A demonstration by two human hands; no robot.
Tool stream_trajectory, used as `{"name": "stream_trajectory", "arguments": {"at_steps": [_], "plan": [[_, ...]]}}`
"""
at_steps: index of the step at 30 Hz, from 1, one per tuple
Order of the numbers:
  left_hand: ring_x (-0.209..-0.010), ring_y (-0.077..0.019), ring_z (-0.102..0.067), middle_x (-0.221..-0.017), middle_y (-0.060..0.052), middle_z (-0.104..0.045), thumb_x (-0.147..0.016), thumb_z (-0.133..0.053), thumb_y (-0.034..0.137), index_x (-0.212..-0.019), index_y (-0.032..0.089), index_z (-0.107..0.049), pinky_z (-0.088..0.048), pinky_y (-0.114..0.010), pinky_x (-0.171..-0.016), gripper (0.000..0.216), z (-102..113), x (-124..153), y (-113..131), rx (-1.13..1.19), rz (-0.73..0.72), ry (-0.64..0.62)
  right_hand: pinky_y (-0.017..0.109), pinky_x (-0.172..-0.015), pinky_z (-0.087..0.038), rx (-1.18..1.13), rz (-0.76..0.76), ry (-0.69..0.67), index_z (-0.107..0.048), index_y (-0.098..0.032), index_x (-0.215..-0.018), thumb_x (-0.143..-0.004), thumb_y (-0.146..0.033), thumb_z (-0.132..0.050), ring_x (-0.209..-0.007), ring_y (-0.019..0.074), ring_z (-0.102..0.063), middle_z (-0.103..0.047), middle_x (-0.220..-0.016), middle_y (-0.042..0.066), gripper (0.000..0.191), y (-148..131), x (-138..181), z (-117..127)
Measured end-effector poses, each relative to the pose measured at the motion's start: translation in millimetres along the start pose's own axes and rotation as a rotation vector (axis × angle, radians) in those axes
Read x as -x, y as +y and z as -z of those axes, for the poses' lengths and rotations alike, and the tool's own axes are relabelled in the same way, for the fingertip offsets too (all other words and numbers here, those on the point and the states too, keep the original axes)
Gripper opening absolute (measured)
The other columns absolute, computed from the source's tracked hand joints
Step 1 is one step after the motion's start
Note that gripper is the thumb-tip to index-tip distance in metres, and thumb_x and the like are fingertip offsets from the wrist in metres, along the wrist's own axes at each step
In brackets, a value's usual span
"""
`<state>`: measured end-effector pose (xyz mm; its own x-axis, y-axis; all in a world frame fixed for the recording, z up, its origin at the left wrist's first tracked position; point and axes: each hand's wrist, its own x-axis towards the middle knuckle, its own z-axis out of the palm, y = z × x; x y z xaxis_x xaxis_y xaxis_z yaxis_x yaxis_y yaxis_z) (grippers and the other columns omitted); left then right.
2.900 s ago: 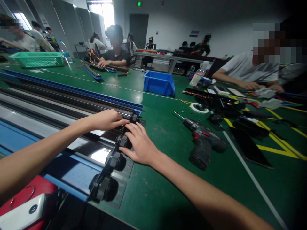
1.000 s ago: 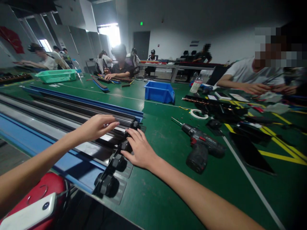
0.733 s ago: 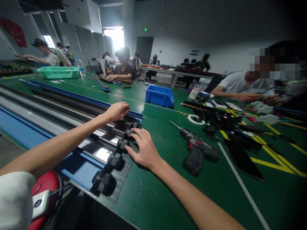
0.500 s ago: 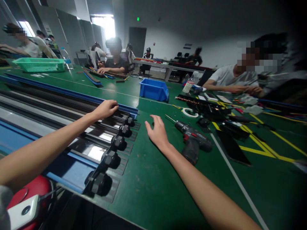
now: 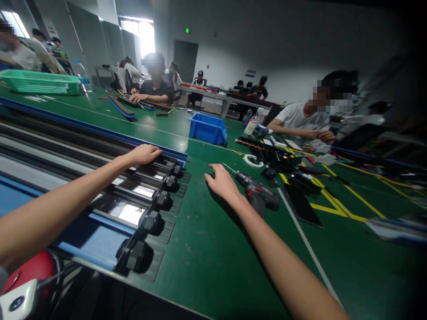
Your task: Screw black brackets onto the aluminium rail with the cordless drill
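Several long black bars [image 5: 96, 153] with shiny pale strips lie side by side, with black cable glands [image 5: 162, 198] and slotted end plates [image 5: 154, 262] at their right ends. My left hand [image 5: 145, 154] rests over the far bars close to that end, its fingers bent down over one; the fingertips are hidden. Over the green table, my right hand [image 5: 223, 181] holds nothing, thumb and fingers apart. Just right of it lies a black and red cordless drill [image 5: 258, 189], its long bit pointing toward the far side.
Beyond my hands stand a blue bin [image 5: 207, 129] and a green basket [image 5: 43, 83]. White tape [image 5: 253, 161], a bottle [image 5: 251, 127] and dark flat parts [image 5: 302, 204] lie to the right. Co-workers sit around the green table [image 5: 200, 266]. A red stool [image 5: 31, 271] is below left.
The view has turned slightly right, so the table things appear farther left. My right hand is closer to the drill and its fingers are less spread. My left hand stays on the bars.
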<state>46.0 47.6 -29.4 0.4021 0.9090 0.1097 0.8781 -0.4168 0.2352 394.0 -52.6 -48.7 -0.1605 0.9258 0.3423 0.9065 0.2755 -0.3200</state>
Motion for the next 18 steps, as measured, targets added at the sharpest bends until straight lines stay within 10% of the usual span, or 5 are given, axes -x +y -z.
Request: {"name": "stream_trajectory", "arguments": {"at_steps": [9,18], "plan": [[-0.079,-0.0260,-0.064,-0.089,-0.011,-0.072,-0.092,-0.030,0.057,-0.090,0.018,-0.071,-0.041,-0.030,-0.069,0.057,-1,0,2,-0.020,0.008,0.004,0.034,-0.089,-0.049,0.204,-0.457,0.061,-0.069,-0.013,-0.116,-0.086,-0.024,-0.059,-0.099,0.0272,-0.068,-0.072,-0.106,0.015,0.034,141,-32,50],[-0.075,-0.0255,-0.063,-0.085,-0.011,-0.071,-0.093,-0.030,0.058,-0.088,0.018,-0.071,-0.041,-0.030,-0.067,0.057,-4,-2,0,-0.019,0.014,0.010,0.030,-0.075,-0.050,0.227,-0.615,-0.009,-0.077,-0.014,-0.095,-0.072,-0.026,-0.072,-0.086,0.0263,-0.069,-0.074,-0.093,0.014,0.026,195,-40,46]]}}
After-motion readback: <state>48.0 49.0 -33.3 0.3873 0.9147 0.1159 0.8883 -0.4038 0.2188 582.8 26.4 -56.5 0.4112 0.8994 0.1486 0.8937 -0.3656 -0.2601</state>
